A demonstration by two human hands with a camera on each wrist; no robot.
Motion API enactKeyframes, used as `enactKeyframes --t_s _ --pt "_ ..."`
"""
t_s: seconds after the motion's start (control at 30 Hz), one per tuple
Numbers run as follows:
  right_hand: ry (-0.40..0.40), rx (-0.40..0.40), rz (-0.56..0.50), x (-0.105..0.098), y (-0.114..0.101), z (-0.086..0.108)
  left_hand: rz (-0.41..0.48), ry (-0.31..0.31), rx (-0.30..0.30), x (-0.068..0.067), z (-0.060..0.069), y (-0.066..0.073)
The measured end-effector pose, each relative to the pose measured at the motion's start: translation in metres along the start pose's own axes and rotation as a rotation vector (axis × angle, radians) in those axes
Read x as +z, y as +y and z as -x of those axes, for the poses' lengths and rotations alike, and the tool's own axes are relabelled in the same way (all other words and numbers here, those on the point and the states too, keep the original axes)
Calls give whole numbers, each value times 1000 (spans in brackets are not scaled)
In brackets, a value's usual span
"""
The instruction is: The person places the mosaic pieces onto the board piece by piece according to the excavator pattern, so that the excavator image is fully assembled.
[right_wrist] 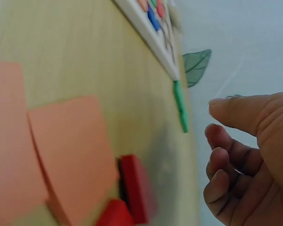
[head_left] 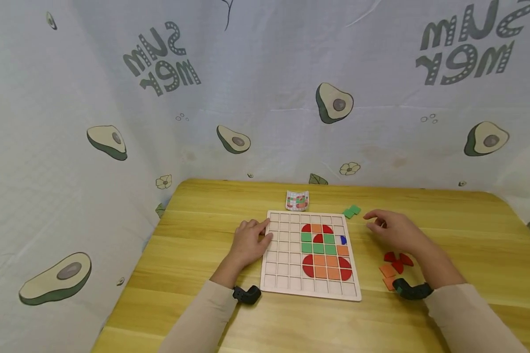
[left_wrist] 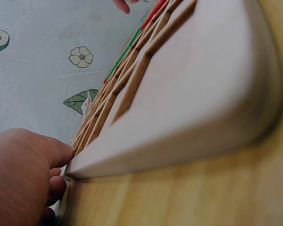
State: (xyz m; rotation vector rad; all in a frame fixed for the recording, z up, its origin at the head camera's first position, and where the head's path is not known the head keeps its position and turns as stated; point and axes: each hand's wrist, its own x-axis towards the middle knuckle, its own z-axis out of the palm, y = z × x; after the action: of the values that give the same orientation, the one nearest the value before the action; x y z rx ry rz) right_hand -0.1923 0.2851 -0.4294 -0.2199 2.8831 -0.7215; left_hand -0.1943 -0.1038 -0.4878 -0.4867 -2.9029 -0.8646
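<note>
"Grainy wood counter (head_left: 203,235), avocado-print cloth (head_left: 274,98) behind: where's your pale gridded board (head_left: 294,258)?"

"On it, left edge touched by your relaxed left hand (head_left: 249,241). Your right hand (head_left: 394,229), loosely curved, slightly parted, is near flat green squares (head_left: 348,214)."

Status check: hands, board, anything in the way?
Left hand touching left edge of grid board. Right hand empty, near loose green squares. Board partly filled. No obstruction seen between right hand and squares.

Long plain beige sleeves (head_left: 205,316), black bent wrist cameras (head_left: 248,295), one per arm
</note>
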Motion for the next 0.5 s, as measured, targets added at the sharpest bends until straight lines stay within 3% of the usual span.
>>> enactKeyframes --t_s 0.2,0.5 --pt "-23 12 -27 16 3 -17 5 -3 2 1 1 -1" --pt "-39 -32 15 21 -4 -31 8 -4 1 0 0 -1"
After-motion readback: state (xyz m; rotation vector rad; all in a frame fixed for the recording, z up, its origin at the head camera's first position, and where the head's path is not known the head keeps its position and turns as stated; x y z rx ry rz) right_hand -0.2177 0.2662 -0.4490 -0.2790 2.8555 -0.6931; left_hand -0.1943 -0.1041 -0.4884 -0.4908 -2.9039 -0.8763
